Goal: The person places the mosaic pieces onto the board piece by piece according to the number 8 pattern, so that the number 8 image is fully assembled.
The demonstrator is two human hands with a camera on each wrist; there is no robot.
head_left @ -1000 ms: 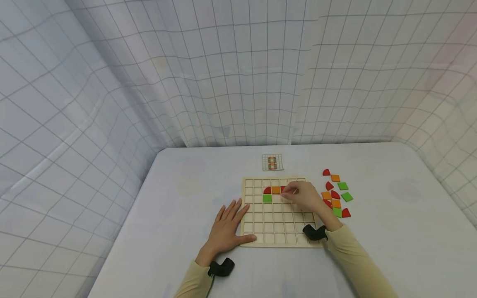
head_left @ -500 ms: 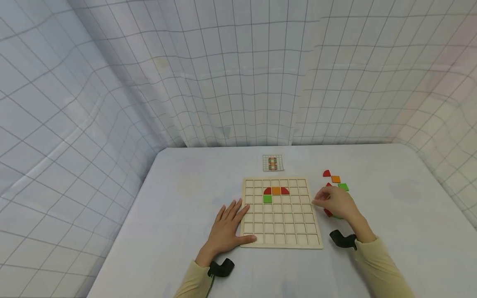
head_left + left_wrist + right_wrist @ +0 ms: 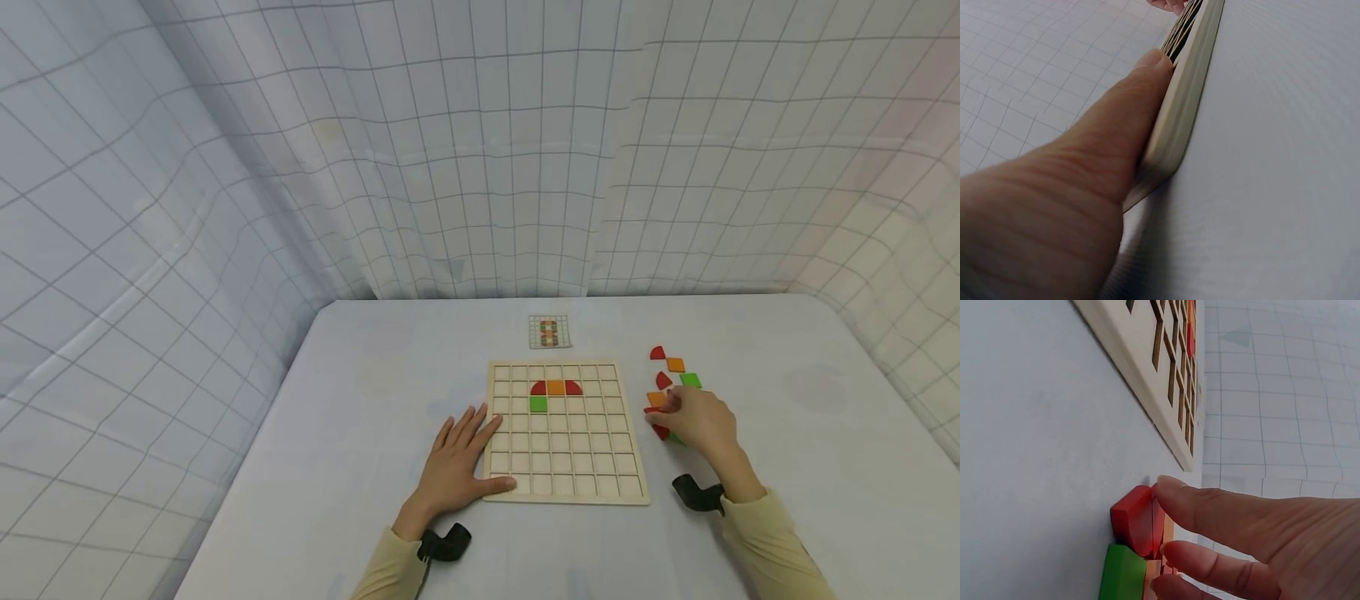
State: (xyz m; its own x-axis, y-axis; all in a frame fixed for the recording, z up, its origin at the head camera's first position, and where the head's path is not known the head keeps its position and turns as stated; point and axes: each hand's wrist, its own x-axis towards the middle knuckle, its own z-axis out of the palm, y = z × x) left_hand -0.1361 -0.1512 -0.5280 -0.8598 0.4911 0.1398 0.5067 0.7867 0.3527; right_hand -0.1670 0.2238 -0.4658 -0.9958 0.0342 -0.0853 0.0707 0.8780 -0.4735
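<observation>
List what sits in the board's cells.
Two red pieces, an orange square and a green square. Whatever the left hand covers on the left of the board can't be seen.

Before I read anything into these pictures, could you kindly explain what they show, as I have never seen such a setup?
There is no robot: a person's bare hands work on a white table. The wide picture comes from a head camera; the two close-ups come from cameras on each wrist. A pale grid board contains two red quarter-rounds, an orange square and a green square. Beyond it lies a small pattern card; loose pieces lie to its right. The left hand rests spread over the board's left edge. The right hand has its fingers at a red piece; I cannot tell whether they grip it.
</observation>
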